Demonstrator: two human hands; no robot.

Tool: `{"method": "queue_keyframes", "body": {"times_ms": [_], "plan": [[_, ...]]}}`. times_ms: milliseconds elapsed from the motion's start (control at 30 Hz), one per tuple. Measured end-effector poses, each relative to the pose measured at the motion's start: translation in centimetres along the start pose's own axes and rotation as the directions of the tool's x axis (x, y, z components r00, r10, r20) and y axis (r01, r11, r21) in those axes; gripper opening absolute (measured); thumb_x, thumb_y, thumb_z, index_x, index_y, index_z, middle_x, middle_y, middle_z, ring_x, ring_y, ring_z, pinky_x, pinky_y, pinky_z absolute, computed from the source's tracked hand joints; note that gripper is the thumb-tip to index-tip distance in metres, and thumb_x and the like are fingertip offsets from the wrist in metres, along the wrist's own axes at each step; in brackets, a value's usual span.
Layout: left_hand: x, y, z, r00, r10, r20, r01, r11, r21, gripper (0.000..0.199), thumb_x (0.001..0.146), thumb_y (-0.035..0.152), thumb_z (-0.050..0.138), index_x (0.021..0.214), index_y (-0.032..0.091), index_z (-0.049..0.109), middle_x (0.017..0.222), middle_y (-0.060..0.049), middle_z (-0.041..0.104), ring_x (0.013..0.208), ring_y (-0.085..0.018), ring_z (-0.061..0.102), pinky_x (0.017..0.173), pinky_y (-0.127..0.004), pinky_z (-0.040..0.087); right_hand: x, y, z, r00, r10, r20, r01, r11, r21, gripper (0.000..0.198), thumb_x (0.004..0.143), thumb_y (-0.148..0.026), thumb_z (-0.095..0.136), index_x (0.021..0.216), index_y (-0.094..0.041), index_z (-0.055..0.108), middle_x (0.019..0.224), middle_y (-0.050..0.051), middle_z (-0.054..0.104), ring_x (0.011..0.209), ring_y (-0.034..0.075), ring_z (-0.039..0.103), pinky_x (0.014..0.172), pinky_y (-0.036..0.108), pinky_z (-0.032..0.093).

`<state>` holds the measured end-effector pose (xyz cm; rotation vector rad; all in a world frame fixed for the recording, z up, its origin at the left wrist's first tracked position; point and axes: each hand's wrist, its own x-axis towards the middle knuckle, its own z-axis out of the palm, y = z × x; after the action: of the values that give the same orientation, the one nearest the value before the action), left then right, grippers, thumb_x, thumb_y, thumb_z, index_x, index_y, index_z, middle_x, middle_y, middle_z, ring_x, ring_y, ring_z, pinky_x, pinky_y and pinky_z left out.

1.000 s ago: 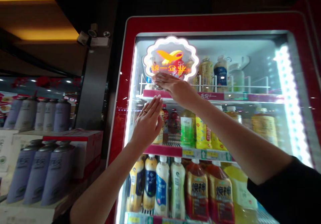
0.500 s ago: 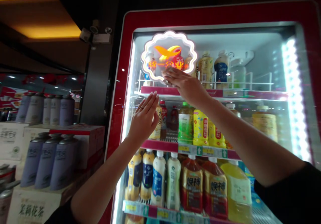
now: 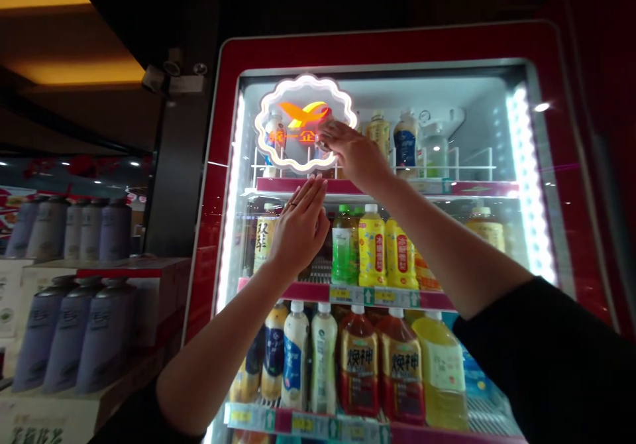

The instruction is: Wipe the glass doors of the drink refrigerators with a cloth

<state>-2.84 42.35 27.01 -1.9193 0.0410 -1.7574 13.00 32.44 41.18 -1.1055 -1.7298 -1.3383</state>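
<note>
Cooler [image 3: 387,50], right fingers [image 3: 338,138] over sign [image 3: 304,114]

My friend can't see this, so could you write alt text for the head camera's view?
A person's right hand partly covers a glowing sign on a red-framed fridge, the left hand just below. Drinks line the lit shelves; lilac containers stand at the picture's left.

Fridge [image 3: 387,50]: centre to right
Bottles [image 3: 371,248]: on its shelves [image 3: 298,186]
Sign [image 3: 303,116]: upper centre, before bottles
Right hand [image 3: 360,156]: over sign's lower right
Left hand [image 3: 298,228]: below sign
Canisters [image 3: 79,338]: lower left, on boxes [image 3: 50,409]
</note>
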Motion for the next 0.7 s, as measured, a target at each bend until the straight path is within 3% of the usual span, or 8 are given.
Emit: {"method": "queue_keyframes", "body": {"times_ms": [133, 233, 433, 567, 700], "plan": [[0.0, 0.5, 1.5, 1.0, -0.008, 0.005, 0.008, 1.0, 0.009, 0.075, 0.11, 0.01, 0.045, 0.18, 0.03, 0.028, 0.175, -0.01, 0.054, 0.167, -0.029, 0.047, 0.137, -0.06, 0.047, -3.1, -0.6, -0.6, 0.994, -0.066, 0.084, 0.062, 0.997, 0.049, 0.064, 0.107, -0.015, 0.04, 0.164, -0.033, 0.06, 0.175, -0.012, 0.051, 0.17, 0.017, 0.039, 0.145, 0.039, 0.034], [-0.5, 0.8, 2.1, 1.0, 0.001, -0.014, 0.0, 0.999, 0.044, 0.079, 0.109, 0.008, 0.046, 0.182, 0.03, 0.022, 0.178, -0.01, 0.05, 0.169, -0.028, 0.044, 0.137, -0.059, 0.048, -5.3, 1.2, -2.0, 0.993, -0.071, 0.093, 0.067, 0.997, 0.05, 0.064, 0.106, -0.017, 0.039, 0.164, -0.036, 0.061, 0.175, -0.015, 0.05, 0.17, 0.019, 0.039, 0.144, 0.044, 0.035], [-1.0, 1.0, 2.1, 0.999, 0.03, -0.014, -0.028, 0.992, 0.119, 0.087, 0.108, 0.007, 0.047, 0.183, 0.032, 0.011, 0.18, -0.01, 0.047, 0.168, -0.027, 0.045, 0.137, -0.057, 0.048, -3.7, 5.2, -3.5, 0.996, 0.052, -0.071, -0.054, 0.998, -0.035, 0.07, 0.099, -0.01, 0.04, 0.16, -0.035, 0.065, 0.172, -0.013, 0.055, 0.169, 0.022, 0.042, 0.142, 0.051, 0.039], [-0.9, 1.0, 1.9, 0.999, 0.041, -0.021, -0.038, 0.989, 0.146, 0.084, 0.108, 0.008, 0.047, 0.182, 0.032, 0.016, 0.179, -0.01, 0.048, 0.167, -0.027, 0.047, 0.135, -0.054, 0.051, -2.7, 3.9, -2.3, 0.997, 0.007, -0.08, -0.008, 1.0, -0.015, 0.065, 0.103, -0.011, 0.037, 0.157, -0.028, 0.07, 0.171, -0.006, 0.058, 0.169, 0.025, 0.042, 0.143, 0.05, 0.039], [-0.9, 0.9, 1.8, 0.998, 0.065, -0.025, -0.06, 0.984, 0.165, 0.078, 0.109, 0.008, 0.047, 0.181, 0.029, 0.024, 0.179, -0.011, 0.048, 0.167, -0.026, 0.047, 0.135, -0.053, 0.05, -5.4, 2.4, -2.0, 0.995, -0.093, 0.024, 0.092, 0.995, 0.037, 0.065, 0.104, -0.009, 0.036, 0.158, -0.027, 0.068, 0.171, -0.005, 0.059, 0.168, 0.023, 0.042, 0.143, 0.045, 0.038]]}}
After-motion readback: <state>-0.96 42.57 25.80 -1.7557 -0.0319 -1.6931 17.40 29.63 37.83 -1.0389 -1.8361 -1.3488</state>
